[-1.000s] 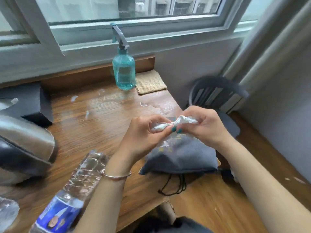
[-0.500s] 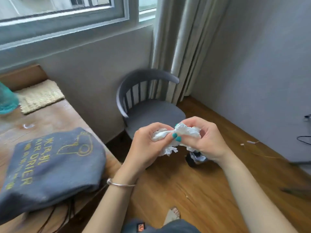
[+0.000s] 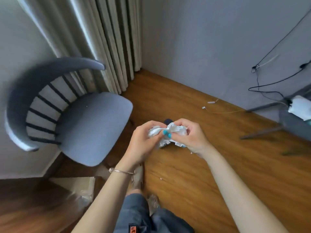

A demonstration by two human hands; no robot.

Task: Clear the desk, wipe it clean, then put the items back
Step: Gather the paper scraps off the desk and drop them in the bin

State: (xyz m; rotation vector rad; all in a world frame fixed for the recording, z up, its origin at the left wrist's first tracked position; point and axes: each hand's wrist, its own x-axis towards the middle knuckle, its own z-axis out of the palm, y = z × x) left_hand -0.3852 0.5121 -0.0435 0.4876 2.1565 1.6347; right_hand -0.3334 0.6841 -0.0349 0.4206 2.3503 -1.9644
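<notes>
A crumpled white tissue wad is held between both hands above the wooden floor. My left hand grips its left end, fingers curled round it. The fingers and thumb of my right hand pinch its right part. Only a corner of the wooden desk shows at the bottom left. The desk items are out of view.
A grey chair with a curved spindle back stands at left, in front of beige curtains. Black cables hang on the grey wall at right, above a grey stand with a white object. A small dark object lies on the floor behind the hands.
The view has swung right, from the desk with spray bottle and grey bag to the floor and chair. Both hands have kept hold of the tissue wad throughout.
</notes>
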